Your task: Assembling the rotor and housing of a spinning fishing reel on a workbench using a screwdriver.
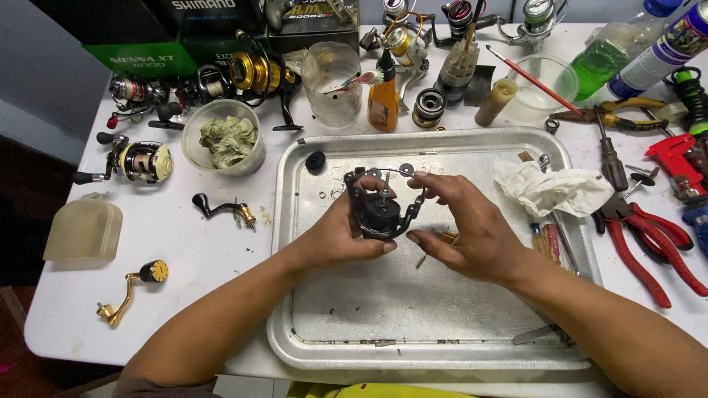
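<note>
- Black fishing-reel rotor with wire bail arm (377, 208): held above dented metal tray (442, 324), mid-disassembly or refit, apparently.
- Left hand (341, 234): fingers curled closed around rotor body.
- Right hand (464, 230): fingertips lightly pinching bail arm, otherwise loosely spread.
- Next, likely: steady grip, careful working of bail arm.

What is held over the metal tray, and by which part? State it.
A black fishing reel rotor. The left hand grips its lower body from the left; the right hand has its fingers on the wire bail arm at the right.
</note>
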